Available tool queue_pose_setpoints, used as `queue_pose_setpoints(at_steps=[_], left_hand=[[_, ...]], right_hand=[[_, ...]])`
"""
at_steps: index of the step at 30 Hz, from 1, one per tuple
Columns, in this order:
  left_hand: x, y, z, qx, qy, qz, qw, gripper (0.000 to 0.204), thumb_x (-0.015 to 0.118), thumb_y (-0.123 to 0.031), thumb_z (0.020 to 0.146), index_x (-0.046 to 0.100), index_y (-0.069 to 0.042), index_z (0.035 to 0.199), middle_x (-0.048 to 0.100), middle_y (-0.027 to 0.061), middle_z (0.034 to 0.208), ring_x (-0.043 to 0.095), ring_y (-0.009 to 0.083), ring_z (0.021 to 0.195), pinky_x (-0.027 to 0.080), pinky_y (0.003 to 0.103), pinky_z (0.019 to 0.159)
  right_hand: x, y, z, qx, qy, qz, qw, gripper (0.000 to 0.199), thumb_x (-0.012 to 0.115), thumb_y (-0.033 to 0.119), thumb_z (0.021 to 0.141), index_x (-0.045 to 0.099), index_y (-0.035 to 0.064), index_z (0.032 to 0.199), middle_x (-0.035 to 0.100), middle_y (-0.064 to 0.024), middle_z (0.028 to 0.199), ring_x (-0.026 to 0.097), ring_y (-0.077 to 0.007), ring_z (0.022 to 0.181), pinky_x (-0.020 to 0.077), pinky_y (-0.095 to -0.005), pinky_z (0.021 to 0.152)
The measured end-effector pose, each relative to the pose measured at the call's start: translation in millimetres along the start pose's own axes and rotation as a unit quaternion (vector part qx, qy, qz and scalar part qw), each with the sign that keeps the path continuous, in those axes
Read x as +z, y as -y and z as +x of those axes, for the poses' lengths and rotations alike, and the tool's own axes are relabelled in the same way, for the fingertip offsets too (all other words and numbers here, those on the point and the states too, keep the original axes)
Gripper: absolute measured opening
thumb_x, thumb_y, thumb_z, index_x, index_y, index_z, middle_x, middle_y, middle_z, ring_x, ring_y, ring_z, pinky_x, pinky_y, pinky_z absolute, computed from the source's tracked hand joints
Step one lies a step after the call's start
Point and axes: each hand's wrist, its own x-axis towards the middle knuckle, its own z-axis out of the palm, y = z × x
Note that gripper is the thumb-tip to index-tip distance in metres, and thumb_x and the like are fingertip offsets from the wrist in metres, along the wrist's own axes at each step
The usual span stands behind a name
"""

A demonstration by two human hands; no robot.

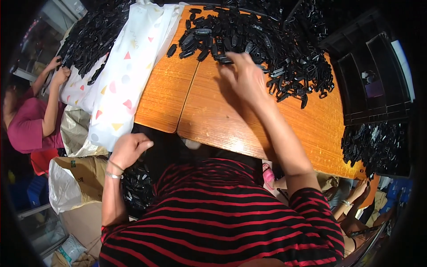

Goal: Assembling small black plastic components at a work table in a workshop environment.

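My right hand reaches across the wooden table to the near edge of a big heap of small black plastic parts, fingers spread and touching the pieces. My left hand is down at the table's front left corner, closed in a loose fist beside a white patterned sheet. Whether anything is inside that fist is hidden. Below it lies a dark bag holding more black parts.
A black plastic crate stands at the right, with another pile of black parts in front of it. A person in a pink shirt works at the far left on a second heap. Another person's hand shows at lower right. Paper sacks sit on the floor.
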Motion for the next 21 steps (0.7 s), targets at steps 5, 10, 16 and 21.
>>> queue_pose_setpoints(at_steps=[5,10,16,21], left_hand=[[6.8,2.2,-14.5,-0.019,-0.029,-0.016,0.999,0.022,0.071,-0.017,0.083,0.068,-0.001,0.097,0.069,0.0138,0.086,0.065,0.0284,0.074,0.051,0.035,0.070],[4.8,-28.7,22.7,0.105,0.006,-0.186,0.977,0.022,0.064,-0.007,0.089,0.064,0.004,0.108,0.068,0.0069,0.088,0.063,0.0116,0.082,0.051,0.027,0.075],[17.5,-68.1,109.8,0.191,-0.159,-0.228,0.941,0.021,0.067,-0.009,0.085,0.064,0.000,0.104,0.066,0.0134,0.088,0.065,0.0217,0.078,0.051,0.030,0.072],[35.3,-115.0,144.7,0.311,-0.269,-0.015,0.911,0.023,0.072,-0.008,0.078,0.065,-0.004,0.099,0.060,0.0116,0.098,0.060,0.0296,0.091,0.050,0.036,0.076]], right_hand=[[16.0,-14.4,35.1,-0.009,0.024,-0.152,0.988,0.044,0.072,0.025,0.081,0.058,0.0099,0.121,0.057,-0.0195,0.108,0.064,-0.0395,0.087,0.0541,-0.0461,0.073],[18.8,-13.9,19.9,-0.039,0.053,-0.178,0.982,0.035,0.073,0.026,0.079,0.060,0.0094,0.108,0.055,-0.0187,0.102,0.064,-0.0389,0.082,0.0543,-0.0449,0.071],[-15.2,-3.2,-29.1,-0.089,0.085,-0.073,0.990,0.044,0.073,0.017,0.081,0.060,0.0105,0.122,0.060,-0.0159,0.112,0.065,-0.0349,0.087,0.0542,-0.0424,0.077],[-67.0,-32.4,-64.6,0.042,-0.026,-0.102,0.994,0.035,0.070,0.014,0.085,0.062,0.0061,0.119,0.062,-0.0137,0.106,0.065,-0.0251,0.073,0.0556,-0.0348,0.069]])
